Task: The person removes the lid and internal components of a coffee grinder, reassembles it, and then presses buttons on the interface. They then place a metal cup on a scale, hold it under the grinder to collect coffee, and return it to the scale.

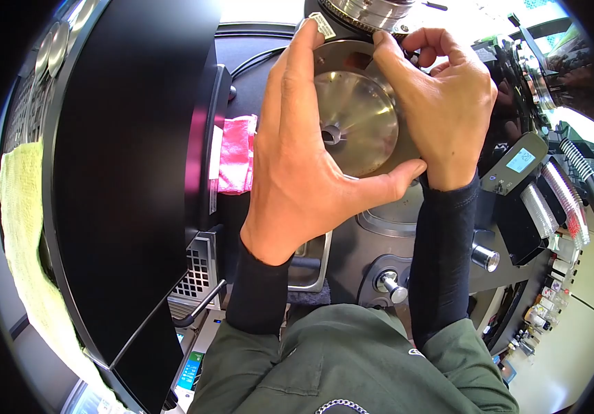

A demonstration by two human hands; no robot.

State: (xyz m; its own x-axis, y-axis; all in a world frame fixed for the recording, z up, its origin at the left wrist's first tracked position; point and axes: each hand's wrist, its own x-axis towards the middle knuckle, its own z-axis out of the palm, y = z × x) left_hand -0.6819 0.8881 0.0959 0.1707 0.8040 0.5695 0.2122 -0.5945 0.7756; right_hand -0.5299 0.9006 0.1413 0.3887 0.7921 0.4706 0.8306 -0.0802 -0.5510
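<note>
I have the left hand spread open on the left of the round metal dish, with its long fingers pointing to the far side and its thumb stretched right across the near side, well apart from the fingers. Its fingertips reach beside a small printed label at the far end, though I cannot tell whether they touch it. My right hand is on the right of the dish, its thumb reaching to the lower edge of the ridged metal ring and its other fingers curled in; I cannot tell whether it pinches anything. The dish lies between the two hands, shiny, with a hub near its middle, and a wider, duller metal surround shows about it. To the left, I see a folded pink cloth beside the tall black cabinet, and a pale yellow cloth hangs along the cabinet's outer side. On the near side are a metal tray, partly hidden by the left forearm, and a round-ended metal knob. On the right, past the right forearm, stands a device with a lit display.
</note>
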